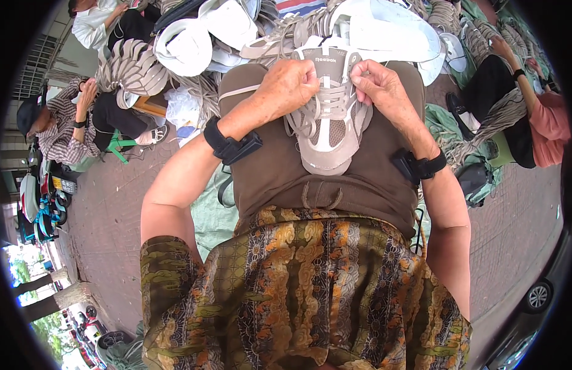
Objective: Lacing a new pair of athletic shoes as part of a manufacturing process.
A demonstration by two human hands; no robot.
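A grey-beige shoe upper with white trim lies on my lap, its toe pointing toward me. A flat beige shoelace crosses its front in several rows, and loose lengths hang at the left side. My left hand is closed at the left edge of the eyelets. A stretch of lace runs over my left thigh toward that hand, which appears to grip it. Beside the right eyelets, my right hand pinches thumb and forefinger together. Whatever lies between those fingertips is too small to make out.
Piled shoe uppers and white shoe pieces lie just beyond my knees. At left a person sits near a green stool and a fanned stack of uppers. Another person in pink sits at right. A dark car stands lower right.
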